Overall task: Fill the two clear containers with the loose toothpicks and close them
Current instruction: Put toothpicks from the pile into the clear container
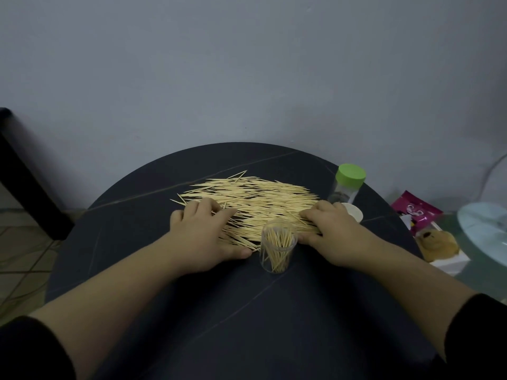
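Observation:
A wide pile of loose toothpicks (255, 198) lies spread across the middle of the round dark table (137, 204). An open clear container (278, 249) stands upright at the pile's near edge, partly filled with toothpicks. My left hand (204, 229) rests on the pile's left side, fingers curled over toothpicks, thumb near the container. My right hand (333, 229) presses on the pile's right side, fingers bent over toothpicks. A second clear container with a green lid (347, 185) stands shut at the table's far right. A white lid (354, 212) lies just behind my right hand.
Off the table's right edge sit a pink packet (417, 212), a small brown plush toy (439, 242) on a white box, and a pale round glass surface (485, 229). A dark furniture leg (30, 182) stands at the left. A grey wall is behind.

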